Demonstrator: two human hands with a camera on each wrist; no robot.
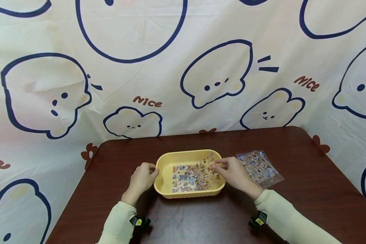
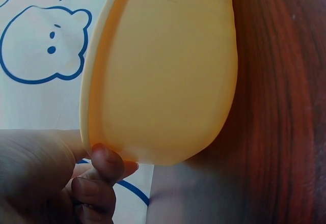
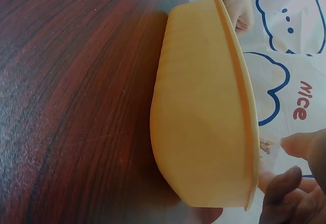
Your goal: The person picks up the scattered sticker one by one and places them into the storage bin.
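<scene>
A yellow plastic tray (image 1: 189, 196) stands on the table, holding many small jigsaw puzzle pieces (image 1: 189, 178). My left hand (image 1: 141, 178) grips the tray's left end, thumb and fingers at the rim. At the opposite end my right hand (image 1: 236, 173) reaches over the rim, thumb and index fingertips close above scattered pieces. From the right wrist view, the right hand (image 3: 295, 183) has curled fingers by the tray wall (image 3: 204, 102), with its upper digit apart from the rim; I cannot tell whether it pinches a piece. The left wrist view shows fingers (image 2: 104, 165) against the tray's end.
Right of the tray, behind my right forearm, lie flat clear bags of puzzle pieces (image 1: 259, 167). The dark brown wooden table (image 1: 183, 220) meets a white cloth backdrop (image 1: 170, 78) with blue cartoon outlines. A black device (image 1: 139, 221) is strapped on each wrist.
</scene>
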